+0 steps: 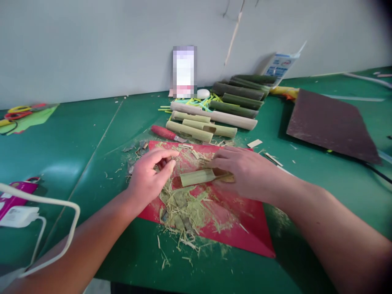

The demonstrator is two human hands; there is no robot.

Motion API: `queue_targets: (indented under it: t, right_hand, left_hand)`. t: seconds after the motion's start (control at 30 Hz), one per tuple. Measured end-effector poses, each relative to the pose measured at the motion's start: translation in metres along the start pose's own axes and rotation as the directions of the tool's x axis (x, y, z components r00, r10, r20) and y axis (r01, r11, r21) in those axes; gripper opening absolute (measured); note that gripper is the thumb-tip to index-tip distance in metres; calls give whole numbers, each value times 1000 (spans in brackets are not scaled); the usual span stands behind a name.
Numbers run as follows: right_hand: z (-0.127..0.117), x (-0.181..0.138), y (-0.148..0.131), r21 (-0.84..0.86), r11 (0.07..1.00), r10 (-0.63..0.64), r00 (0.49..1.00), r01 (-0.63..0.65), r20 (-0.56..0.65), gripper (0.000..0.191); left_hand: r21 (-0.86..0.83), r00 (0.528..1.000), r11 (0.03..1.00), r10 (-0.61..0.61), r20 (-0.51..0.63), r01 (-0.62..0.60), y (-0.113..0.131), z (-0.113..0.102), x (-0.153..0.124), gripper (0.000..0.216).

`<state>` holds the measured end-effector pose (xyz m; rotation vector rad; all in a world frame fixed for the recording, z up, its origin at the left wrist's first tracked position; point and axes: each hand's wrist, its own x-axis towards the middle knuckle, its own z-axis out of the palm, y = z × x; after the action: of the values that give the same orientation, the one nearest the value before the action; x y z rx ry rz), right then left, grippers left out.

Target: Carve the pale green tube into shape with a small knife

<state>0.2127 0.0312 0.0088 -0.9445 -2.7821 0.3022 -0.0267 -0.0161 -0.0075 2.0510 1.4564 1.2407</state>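
Note:
My right hand (243,169) is closed over the right end of a short pale-green split bamboo piece (197,177), its fingertips partly hidden. The bamboo lies tilted just above or on a red sheet (251,224); I cannot tell if it touches. To its left, my left hand (151,169) is curled, thumb and forefinger tips close together; whatever it may hold is hidden. Shavings and dark peelings (180,204) cover the sheet below both hands. Beyond the sheet lies a red-handled blade tool (165,132), near cut bamboo pieces (190,130).
Several dark green bamboo halves (241,100) and a long pale one (214,114) lie behind. A phone (184,71) leans on the wall. At right lies a brown board (330,126); at left, scissors (18,112), a white charger (18,216) and its cable (76,212).

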Motion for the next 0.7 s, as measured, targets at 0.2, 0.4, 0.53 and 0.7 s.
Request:
queue_targets:
  t: [0.2,0.4,0.53,0.7]
  right_hand:
    - [5,4,-18,66,988,146,986,-141,-75,10]
    - [18,8,-42,185,935,324,940,-302,-105,18]
    - [21,7,-44,103,950,304,948,-294,-94,19]
    - [16,5,-35,-118,963,227,966,-241,-123,16]
  left_hand:
    - [-18,992,993,-118,-47,117,3,-6,0,15]
    - [-96,978,974,-207,-9,205,-9,1,4,17]
    - [-138,978,969,-209,-14,205,-10,3,4,14]
    - [-105,983,978,-175,49,180,-10,2,3,12]
